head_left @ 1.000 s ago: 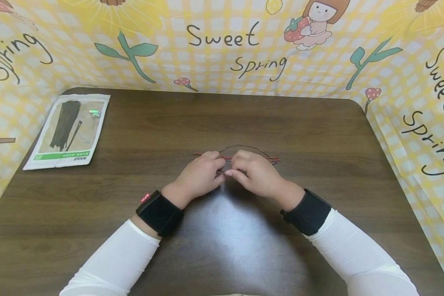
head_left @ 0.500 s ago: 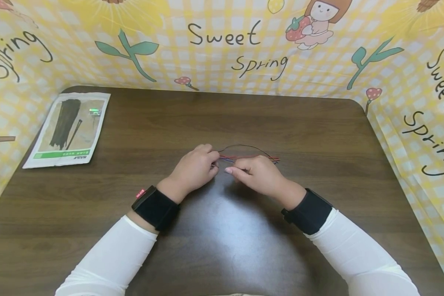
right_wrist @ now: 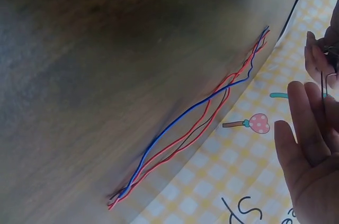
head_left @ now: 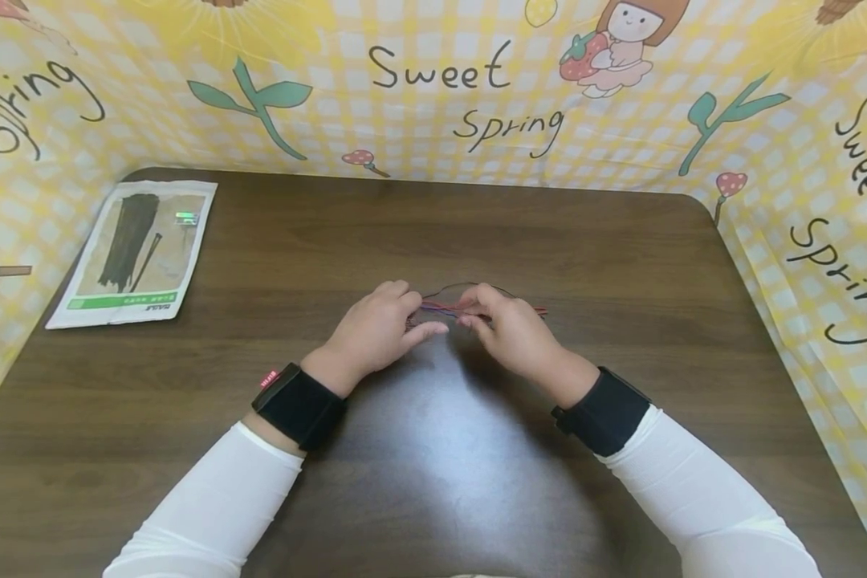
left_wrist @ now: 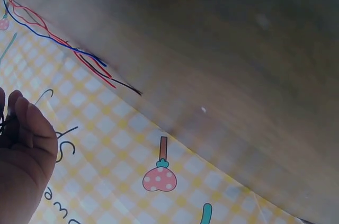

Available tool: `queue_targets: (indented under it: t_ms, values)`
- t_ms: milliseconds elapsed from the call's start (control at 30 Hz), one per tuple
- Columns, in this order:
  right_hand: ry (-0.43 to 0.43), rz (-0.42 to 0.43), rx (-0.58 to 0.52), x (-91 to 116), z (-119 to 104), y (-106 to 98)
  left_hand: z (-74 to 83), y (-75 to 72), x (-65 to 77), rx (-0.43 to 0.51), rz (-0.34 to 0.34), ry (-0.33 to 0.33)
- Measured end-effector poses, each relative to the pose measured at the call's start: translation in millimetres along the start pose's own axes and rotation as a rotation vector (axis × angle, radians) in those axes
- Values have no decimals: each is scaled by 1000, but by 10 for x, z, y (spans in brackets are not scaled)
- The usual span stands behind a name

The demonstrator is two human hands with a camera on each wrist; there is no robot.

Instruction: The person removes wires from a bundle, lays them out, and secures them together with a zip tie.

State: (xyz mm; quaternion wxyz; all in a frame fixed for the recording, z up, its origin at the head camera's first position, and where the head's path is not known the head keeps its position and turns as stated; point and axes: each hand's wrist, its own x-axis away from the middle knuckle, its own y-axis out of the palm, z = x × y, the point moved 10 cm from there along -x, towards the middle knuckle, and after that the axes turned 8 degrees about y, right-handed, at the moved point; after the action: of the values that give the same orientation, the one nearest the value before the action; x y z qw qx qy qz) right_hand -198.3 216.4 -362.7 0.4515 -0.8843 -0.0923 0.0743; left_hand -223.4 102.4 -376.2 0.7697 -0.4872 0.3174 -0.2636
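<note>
Several red, blue and black wires [right_wrist: 185,110] lie in a loose bundle on the table, passing beyond the hands. My left hand [head_left: 376,325] is just left of the bundle's middle, with its fingers curled round thin dark strands and its thumb stretched to the right. In the right wrist view those strands [right_wrist: 322,82] run from the left fingers down to the right fingertips; their kind is not plain. My right hand [head_left: 509,333] is close by, with thumb and forefinger apart. The right fingers hide part of the bundle in the head view.
A white packet [head_left: 133,253] with a picture of black strips lies at the table's back left. The brown wooden table [head_left: 318,233] is bordered by a yellow checked cloth [head_left: 376,144] at the back and sides.
My hands were together over the wires and have drawn apart, the left one shifting left. Its thumb has stretched out. The right thumb and fingers have spread.
</note>
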Motion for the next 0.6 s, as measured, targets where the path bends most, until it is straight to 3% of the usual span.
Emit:
queue_targets:
  t_ms: [267,433,600]
  values:
    - [-27,78,71,-28,8,-47,35,-56,1,14,83,39]
    - [-27,103,182,-37,11,-56,31,-57,6,15,79,41]
    - [-51,131,211,-25,6,-84,20,-76,2,-16,78,31]
